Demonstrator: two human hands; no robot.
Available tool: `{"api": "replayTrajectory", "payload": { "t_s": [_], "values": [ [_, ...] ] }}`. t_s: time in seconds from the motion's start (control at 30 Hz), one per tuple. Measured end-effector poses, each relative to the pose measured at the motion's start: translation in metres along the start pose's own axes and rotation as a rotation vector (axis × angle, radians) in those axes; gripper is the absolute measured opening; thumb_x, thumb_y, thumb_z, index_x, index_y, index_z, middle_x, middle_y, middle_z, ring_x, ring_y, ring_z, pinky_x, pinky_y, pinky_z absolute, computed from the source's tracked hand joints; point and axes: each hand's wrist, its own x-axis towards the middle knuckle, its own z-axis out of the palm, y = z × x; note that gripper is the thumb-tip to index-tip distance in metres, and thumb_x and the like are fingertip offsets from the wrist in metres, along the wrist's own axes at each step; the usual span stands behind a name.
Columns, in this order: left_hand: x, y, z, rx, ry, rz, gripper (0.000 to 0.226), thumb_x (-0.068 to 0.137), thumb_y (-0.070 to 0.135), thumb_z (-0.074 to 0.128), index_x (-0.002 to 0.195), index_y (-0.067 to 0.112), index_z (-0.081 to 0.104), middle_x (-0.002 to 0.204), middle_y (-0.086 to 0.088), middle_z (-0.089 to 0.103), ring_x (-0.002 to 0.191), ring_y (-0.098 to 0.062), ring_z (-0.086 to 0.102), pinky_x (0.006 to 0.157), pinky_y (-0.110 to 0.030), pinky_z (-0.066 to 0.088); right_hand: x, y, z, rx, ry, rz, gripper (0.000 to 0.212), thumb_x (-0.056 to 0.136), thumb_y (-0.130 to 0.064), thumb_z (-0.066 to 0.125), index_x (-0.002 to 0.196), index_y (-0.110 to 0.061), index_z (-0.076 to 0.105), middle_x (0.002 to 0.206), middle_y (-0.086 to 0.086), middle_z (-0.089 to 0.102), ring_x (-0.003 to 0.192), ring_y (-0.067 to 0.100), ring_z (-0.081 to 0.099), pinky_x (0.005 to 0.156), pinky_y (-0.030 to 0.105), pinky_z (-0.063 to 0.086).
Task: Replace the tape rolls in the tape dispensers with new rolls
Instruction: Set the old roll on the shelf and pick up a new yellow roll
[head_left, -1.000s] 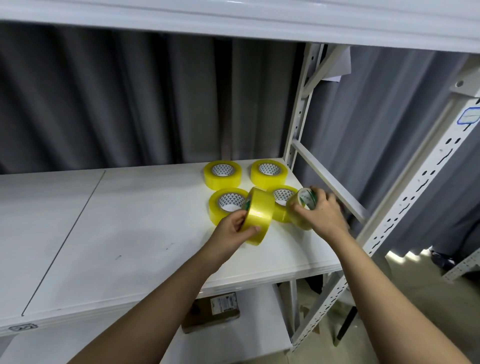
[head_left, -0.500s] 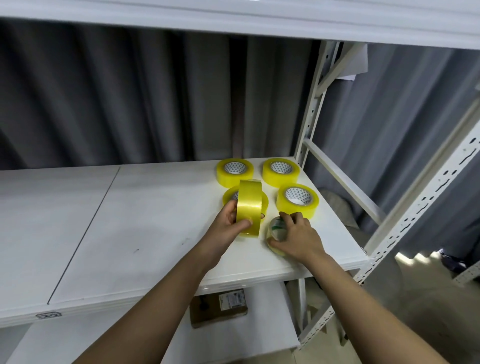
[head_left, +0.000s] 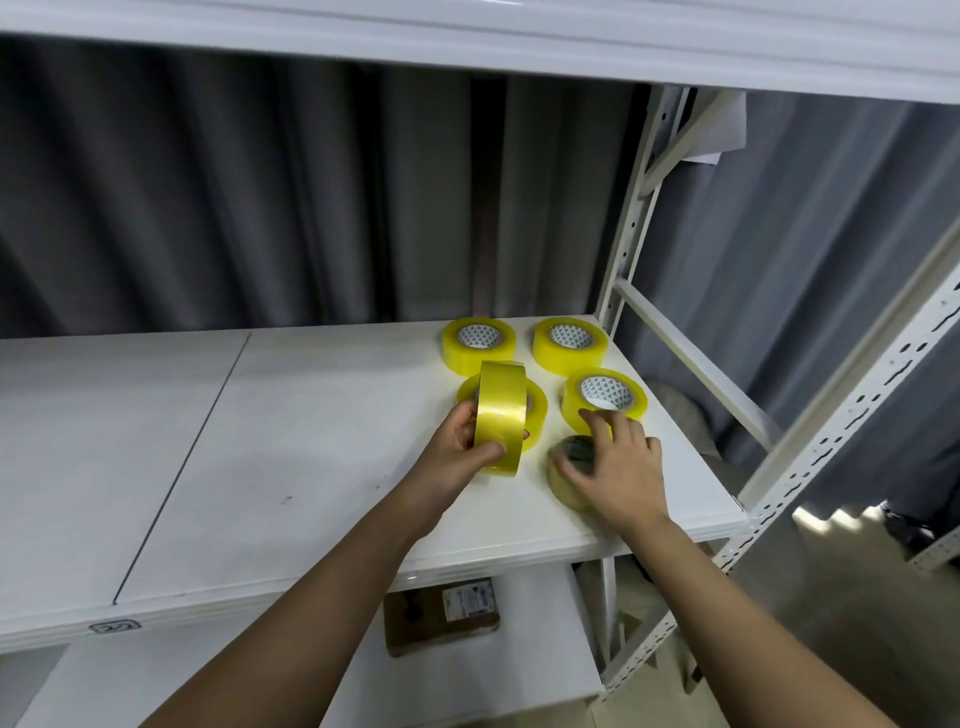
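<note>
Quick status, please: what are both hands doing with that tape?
Left hand grips upright yellow roll. Right hand rests on thin pale roll lying on shelf. Nothing blocking.

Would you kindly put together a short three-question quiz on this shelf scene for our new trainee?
1. True or false: the left hand holds a yellow tape roll up on its edge.
2. How many full yellow rolls lie flat on the white shelf? A) two B) four C) six
3. Fill in: the right hand rests on a paler, thinner roll lying near the shelf's ____ edge.

Key
1. True; thumb and fingers curl round it.
2. B: two at the back, one at front right, one partly hidden behind the held roll.
3. Front.
</note>
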Motion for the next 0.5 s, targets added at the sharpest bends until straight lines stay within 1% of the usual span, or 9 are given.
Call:
{"api": "replayTrajectory", "payload": {
  "t_s": [0.03, 0.07, 0.1, 0.17, 0.2, 0.27, 0.37, 0.4, 0.5],
  "values": [
    [-0.001, 0.000, -0.002, 0.004, -0.003, 0.004, 0.044, 0.090, -0.008, 0.048, 0.131, 0.009, 0.044, 0.122, -0.011, 0.064, 0.108, -0.015, 0.062, 0.085, -0.020, 0.051, 0.002, -0.006, -0.003, 0.117, 0.125, 0.008, 0.063, 0.082, -0.064, 0.036, 0.116, -0.018, 0.062, 0.111, 0.002, 0.060, 0.104, 0.025, 0.053, 0.083, 0.039, 0.040],
    [-0.001, 0.000, -0.004, 0.013, -0.006, 0.012, 0.044, 0.089, -0.008, 0.049, 0.130, 0.009, 0.045, 0.122, -0.011, 0.064, 0.109, -0.017, 0.062, 0.087, -0.023, 0.050, 0.005, -0.018, -0.012, 0.289, 0.173, 0.033, 0.048, 0.087, -0.056, 0.042, 0.107, -0.019, 0.065, 0.105, 0.000, 0.063, 0.100, 0.023, 0.056, 0.081, 0.039, 0.043],
    [-0.002, 0.000, -0.006, 0.020, -0.009, 0.022, 0.044, 0.089, -0.008, 0.050, 0.129, 0.009, 0.045, 0.121, -0.011, 0.064, 0.110, -0.019, 0.062, 0.088, -0.026, 0.050, 0.009, -0.032, -0.024, 0.512, 0.144, 0.085, 0.038, 0.092, -0.051, 0.045, 0.101, -0.020, 0.066, 0.101, -0.002, 0.065, 0.097, 0.021, 0.058, 0.081, 0.038, 0.046],
    [-0.005, 0.002, -0.013, 0.032, -0.012, 0.047, 0.042, 0.088, -0.011, 0.050, 0.123, 0.010, 0.047, 0.116, -0.009, 0.065, 0.106, -0.019, 0.062, 0.083, -0.024, 0.051, 0.016, -0.069, -0.047, 0.992, -0.113, 0.234, 0.038, 0.097, -0.046, 0.045, 0.098, -0.016, 0.068, 0.095, -0.001, 0.069, 0.089, 0.014, 0.064, 0.075, 0.025, 0.050],
    [-0.008, 0.004, -0.017, 0.038, -0.010, 0.057, 0.040, 0.087, -0.012, 0.050, 0.120, 0.011, 0.048, 0.111, -0.007, 0.065, 0.099, -0.016, 0.062, 0.079, -0.020, 0.051, 0.018, -0.085, -0.057, 1.130, -0.256, 0.282, 0.043, 0.098, -0.046, 0.043, 0.101, -0.011, 0.068, 0.094, 0.002, 0.069, 0.083, 0.010, 0.064, 0.068, 0.017, 0.048],
    [-0.014, 0.008, -0.028, 0.053, -0.009, 0.078, 0.036, 0.085, -0.010, 0.052, 0.115, 0.011, 0.049, 0.101, -0.003, 0.064, 0.088, -0.008, 0.060, 0.074, -0.018, 0.050, 0.021, -0.110, -0.061, 1.213, -0.434, 0.278, 0.049, 0.097, -0.047, 0.042, 0.105, -0.005, 0.064, 0.092, 0.007, 0.065, 0.079, 0.011, 0.060, 0.067, 0.017, 0.044],
    [-0.025, 0.010, -0.050, 0.108, -0.019, 0.080, 0.034, 0.086, -0.011, 0.052, 0.112, 0.011, 0.050, 0.095, 0.002, 0.062, 0.080, 0.004, 0.059, 0.070, -0.014, 0.048, 0.018, -0.136, -0.050, 1.322, -0.466, 0.328, 0.044, 0.092, -0.047, 0.053, 0.111, -0.008, 0.064, 0.100, 0.010, 0.070, 0.093, 0.019, 0.065, 0.089, 0.033, 0.046],
    [-0.029, 0.011, -0.058, 0.141, -0.022, 0.074, 0.034, 0.086, -0.012, 0.052, 0.112, 0.011, 0.050, 0.095, 0.002, 0.061, 0.080, 0.006, 0.059, 0.070, -0.012, 0.047, 0.017, -0.144, -0.046, 1.367, -0.470, 0.357, 0.043, 0.092, -0.045, 0.056, 0.113, -0.008, 0.064, 0.103, 0.011, 0.071, 0.097, 0.022, 0.066, 0.093, 0.036, 0.046],
    [-0.036, 0.010, -0.082, 0.271, -0.012, 0.054, 0.025, 0.087, -0.003, 0.059, 0.108, 0.010, 0.054, 0.104, -0.006, 0.061, 0.090, -0.004, 0.057, 0.072, -0.010, 0.046, 0.011, -0.164, -0.035, 1.517, -0.489, 0.411, 0.028, 0.093, -0.029, 0.058, 0.111, -0.008, 0.064, 0.096, 0.008, 0.070, 0.090, 0.020, 0.066, 0.087, 0.034, 0.048]
  ]
}}
